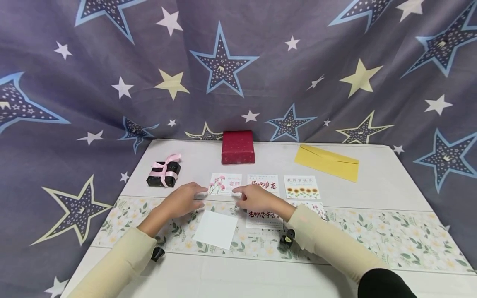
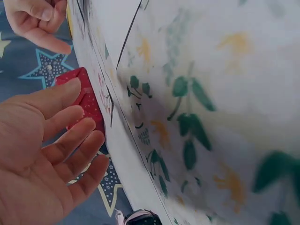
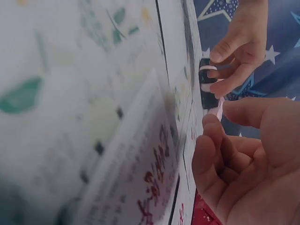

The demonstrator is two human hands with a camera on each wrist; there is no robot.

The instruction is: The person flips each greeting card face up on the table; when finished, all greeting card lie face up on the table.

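A card with pink flowers [image 1: 220, 184] lies flat between my two hands. My left hand [image 1: 185, 199] is just left of it, fingers loosely spread with nothing between them, as the left wrist view also shows. At the card's right edge is my right hand [image 1: 257, 197], index finger pointing left and the other fingers loosely curled around nothing. Whether that fingertip touches the card I cannot tell. A card with red lettering [image 1: 266, 182] is partly hidden behind the right hand, and a second red-lettered card [image 1: 263, 222] lies below it. Nearer me sits a blank white card [image 1: 215, 229].
A sunflower card [image 1: 302, 188] lies to the right, above a flower-edged card [image 1: 314, 207] partly under the right sleeve. Farther back are a black gift box with pink ribbon [image 1: 160, 176], a red box [image 1: 237, 147] and a yellow envelope [image 1: 328, 161]. A star-patterned curtain [image 1: 283, 82] hangs behind.
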